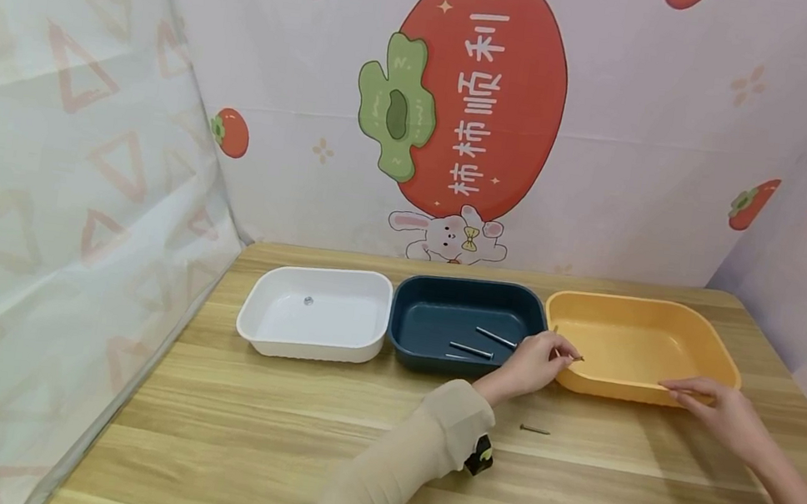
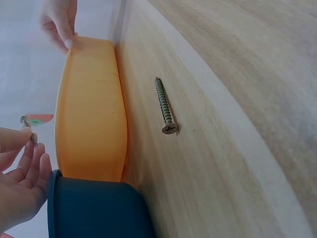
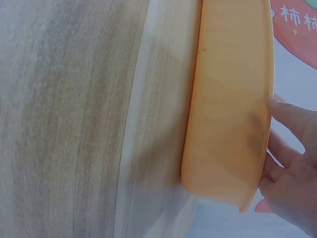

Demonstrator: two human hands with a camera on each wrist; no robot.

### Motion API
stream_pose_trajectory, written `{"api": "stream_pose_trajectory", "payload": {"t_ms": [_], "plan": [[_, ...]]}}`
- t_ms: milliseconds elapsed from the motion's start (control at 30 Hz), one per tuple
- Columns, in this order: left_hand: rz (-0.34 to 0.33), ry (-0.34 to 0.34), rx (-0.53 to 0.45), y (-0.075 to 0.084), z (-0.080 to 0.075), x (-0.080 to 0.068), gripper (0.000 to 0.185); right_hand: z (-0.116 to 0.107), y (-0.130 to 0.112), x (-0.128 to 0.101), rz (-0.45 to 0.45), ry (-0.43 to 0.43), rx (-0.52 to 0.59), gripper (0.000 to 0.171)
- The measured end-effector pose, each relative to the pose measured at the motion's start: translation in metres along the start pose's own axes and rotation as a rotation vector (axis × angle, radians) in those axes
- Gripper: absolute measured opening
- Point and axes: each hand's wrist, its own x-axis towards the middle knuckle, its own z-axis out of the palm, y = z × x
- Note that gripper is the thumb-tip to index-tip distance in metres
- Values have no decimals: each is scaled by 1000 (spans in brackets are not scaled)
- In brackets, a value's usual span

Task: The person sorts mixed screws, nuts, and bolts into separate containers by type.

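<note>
My left hand (image 1: 535,362) is at the near left corner of the yellow bin (image 1: 621,390). Between its thumb and fingers it pinches a screw (image 2: 33,139), which shows more clearly in the left wrist view. On the right, my right hand (image 1: 720,413) grips the near rim of the same bin, thumb on the outer side and fingers behind the rim. Another screw (image 1: 534,429) lies on the table in front of the bins; its cross-slotted head and thread show in the left wrist view.
A dark blue bin (image 1: 427,364) in the middle has several long metal bolts or nails (image 1: 470,349) in it. At its left stands a white bin (image 1: 312,350) containing a small shiny piece (image 1: 308,301). All stand on a wooden table (image 1: 235,450) before a printed curtain (image 1: 289,196).
</note>
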Motion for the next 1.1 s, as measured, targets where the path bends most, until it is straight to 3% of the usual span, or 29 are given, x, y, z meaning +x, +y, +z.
{"api": "stream_pose_trajectory", "payload": {"t_ms": [867,1100], "plan": [[-53,47,37,10,17,18,14,0,0,0,-4,-4,29,16],[-94,100,-24,10,15,16,14,-1,-1,1,-4,-5,9,15]]}}
